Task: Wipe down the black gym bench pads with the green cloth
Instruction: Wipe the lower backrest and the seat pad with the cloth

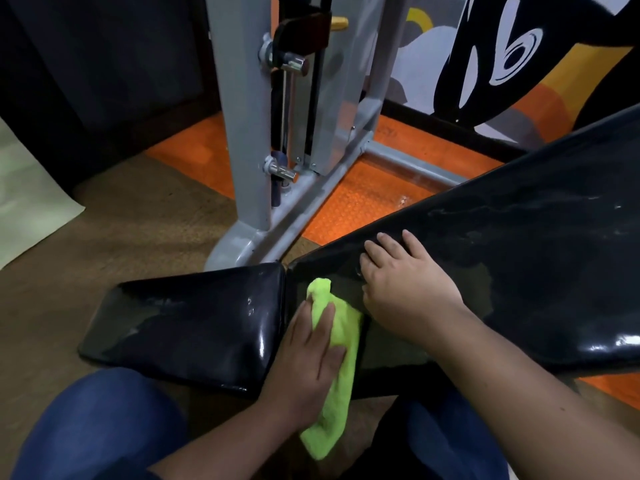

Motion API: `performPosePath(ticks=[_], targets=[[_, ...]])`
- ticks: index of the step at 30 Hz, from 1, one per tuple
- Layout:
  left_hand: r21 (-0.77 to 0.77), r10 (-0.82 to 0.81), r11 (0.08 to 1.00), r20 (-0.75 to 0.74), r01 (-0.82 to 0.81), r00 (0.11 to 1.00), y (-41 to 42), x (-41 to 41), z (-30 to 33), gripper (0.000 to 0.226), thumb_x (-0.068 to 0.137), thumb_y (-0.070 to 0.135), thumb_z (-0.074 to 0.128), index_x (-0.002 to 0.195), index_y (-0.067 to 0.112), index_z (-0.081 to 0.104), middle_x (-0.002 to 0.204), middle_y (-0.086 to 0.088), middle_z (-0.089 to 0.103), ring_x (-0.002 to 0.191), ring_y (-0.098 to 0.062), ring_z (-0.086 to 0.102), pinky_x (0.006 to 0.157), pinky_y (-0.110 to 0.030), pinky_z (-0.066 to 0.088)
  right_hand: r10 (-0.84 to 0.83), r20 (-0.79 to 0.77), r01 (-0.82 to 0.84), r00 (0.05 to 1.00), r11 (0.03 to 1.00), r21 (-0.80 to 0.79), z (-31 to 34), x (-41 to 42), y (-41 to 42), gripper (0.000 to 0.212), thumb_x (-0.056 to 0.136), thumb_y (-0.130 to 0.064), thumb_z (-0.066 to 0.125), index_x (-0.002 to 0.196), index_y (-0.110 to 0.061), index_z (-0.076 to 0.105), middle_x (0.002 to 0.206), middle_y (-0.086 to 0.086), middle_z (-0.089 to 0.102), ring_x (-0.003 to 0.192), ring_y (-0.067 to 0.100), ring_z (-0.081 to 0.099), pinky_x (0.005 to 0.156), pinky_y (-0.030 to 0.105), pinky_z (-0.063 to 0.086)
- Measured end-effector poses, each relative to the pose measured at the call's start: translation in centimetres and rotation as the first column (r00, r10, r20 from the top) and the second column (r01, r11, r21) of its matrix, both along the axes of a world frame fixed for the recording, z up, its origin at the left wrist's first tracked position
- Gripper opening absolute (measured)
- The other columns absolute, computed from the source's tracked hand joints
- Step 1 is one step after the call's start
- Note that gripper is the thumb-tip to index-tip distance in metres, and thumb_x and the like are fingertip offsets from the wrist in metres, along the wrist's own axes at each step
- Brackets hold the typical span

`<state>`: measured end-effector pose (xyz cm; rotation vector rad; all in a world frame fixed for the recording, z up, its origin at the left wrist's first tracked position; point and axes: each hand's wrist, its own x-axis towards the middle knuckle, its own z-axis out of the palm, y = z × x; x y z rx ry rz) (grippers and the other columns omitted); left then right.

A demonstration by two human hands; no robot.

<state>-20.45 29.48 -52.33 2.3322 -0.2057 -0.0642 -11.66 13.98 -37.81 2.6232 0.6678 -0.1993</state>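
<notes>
Left hand (308, 355) presses green cloth (337, 358) on back pad (502, 258)

The left hand (308, 348) hides part of the green cloth (337, 368). The big black pad (519, 244) runs off the right edge. The grey machine frame (242, 133) is cut off on top.

- 1 view only, from a camera worn on the person's head, wide-angle, with straight edges bowing toward the frame borders.
- It looks forward and steeply down, over the person's blue-clad knees (100, 424) at the bottom edge.
- It sits close above the black bench pads (194, 327), which fill the middle and right; both forearms enter from the bottom.
- Farther ahead, the upper half takes in a grey machine frame (242, 133) and orange floor mat (367, 199).
- No 2nd view shares the scene.
</notes>
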Motion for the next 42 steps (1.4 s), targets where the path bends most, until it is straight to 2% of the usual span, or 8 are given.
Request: performPosePath(ticks=[5, 9, 13, 24, 29, 32, 37, 42], targets=[[-0.071, 0.083, 0.994, -0.028, -0.085, 0.996, 0.1, 2.2, 0.8, 0.072, 0.091, 0.072, 0.007, 0.156, 0.041, 0.008, 0.167, 0.004, -0.007, 0.150, -0.005, -0.010, 0.117, -0.022, -0.001, -0.003, -0.005, 0.003, 1.000, 1.000, 0.026, -0.1, 0.1, 0.0, 0.057, 0.105, -0.033, 0.020, 0.157, -0.011, 0.017, 0.167, 0.011, 0.009, 0.154, 0.028, -0.003, 0.122, 0.053, -0.008], [-0.031, -0.016, 0.999, 0.003, 0.016, 1.000, 0.1, 2.2, 0.7, 0.067, 0.095, 0.067, 0.010, 0.156, 0.042, 0.006, 0.166, 0.003, -0.008, 0.150, -0.005, -0.012, 0.117, -0.019, -0.003, -0.004, -0.008, 0.004, 1.000, 1.000, 0.022, -0.1, -0.1, 0.0, 0.056, 0.104, -0.030, 0.021, 0.157, -0.009, 0.017, 0.167, 0.013, 0.010, 0.154, 0.030, -0.001, 0.122, 0.054, -0.007], [-0.068, 0.092, 0.993, -0.049, -0.096, 0.995, -0.4, 4.1, 1.4, 0.065, 0.097, 0.065, 0.011, 0.157, 0.039, 0.010, 0.167, 0.002, -0.002, 0.151, -0.008, -0.007, 0.121, -0.030, 0.005, -0.009, -0.011, 0.010, 1.000, 0.999, 0.038, 0.1, 0.1, 0.1, 0.057, 0.104, -0.029, 0.021, 0.157, -0.010, 0.017, 0.167, 0.012, 0.010, 0.154, 0.029, -0.001, 0.122, 0.053, -0.006], [0.012, -0.029, 1.000, -0.013, 0.029, 0.999, -0.3, 5.0, 1.6, 0.067, 0.093, 0.067, 0.004, 0.156, 0.042, 0.001, 0.167, 0.002, -0.005, 0.152, -0.012, -0.008, 0.123, -0.037, 0.007, -0.007, -0.019, 0.008, 1.000, 1.000, 0.029, -0.1, -0.1, 0.0, 0.058, 0.103, -0.027, 0.021, 0.157, -0.008, 0.015, 0.167, 0.013, 0.008, 0.154, 0.030, -0.002, 0.122, 0.053, -0.005], [-0.031, 0.137, 0.990, -0.020, -0.138, 0.990, -0.9, 7.9, 1.9, 0.070, 0.094, 0.060, 0.012, 0.157, 0.029, 0.019, 0.165, -0.008, 0.010, 0.152, -0.023, 0.007, 0.123, -0.041, 0.013, -0.004, -0.017, 0.005, 1.000, 0.999, 0.043, 0.0, 0.2, 0.1, 0.058, 0.104, -0.030, 0.021, 0.157, -0.008, 0.018, 0.167, 0.012, 0.010, 0.154, 0.028, 0.000, 0.123, 0.052, -0.004], [-0.014, 0.042, 0.999, 0.012, -0.042, 0.999, -0.8, 7.2, 1.5, 0.071, 0.093, 0.063, 0.007, 0.157, 0.033, 0.014, 0.166, -0.003, 0.007, 0.152, -0.018, 0.004, 0.123, -0.041, 0.012, 0.003, -0.005, -0.003, 1.000, 0.999, 0.044, -0.2, 0.0, 0.0, 0.058, 0.103, -0.030, 0.023, 0.156, -0.007, 0.019, 0.166, 0.013, 0.012, 0.154, 0.029, 0.002, 0.123, 0.053, -0.003], [-0.081, 0.171, 0.982, -0.018, -0.172, 0.985, -1.2, 9.7, 2.0, 0.072, 0.094, 0.063, 0.015, 0.155, 0.027, 0.027, 0.163, -0.012, 0.018, 0.150, -0.025, 0.013, 0.121, -0.046, 0.016, 0.010, 0.004, -0.011, 1.000, 0.997, 0.078, 0.0, 0.0, 0.1, 0.056, 0.104, -0.031, 0.023, 0.155, -0.010, 0.025, 0.166, 0.011, 0.016, 0.154, 0.028, 0.005, 0.123, 0.051, -0.003], [-0.057, 0.089, 0.995, 0.055, -0.086, 0.994, -0.1, 9.8, 1.2, 0.070, 0.095, 0.062, 0.015, 0.154, 0.027, 0.029, 0.157, -0.006, 0.029, 0.145, -0.023, 0.025, 0.118, -0.042, 0.023, 0.017, 0.007, -0.017, 1.000, 0.997, 0.069, -0.1, -0.1, 0.0, 0.057, 0.103, -0.032, 0.026, 0.155, -0.009, 0.027, 0.165, 0.013, 0.019, 0.153, 0.030, 0.008, 0.123, 0.053, 0.000]])
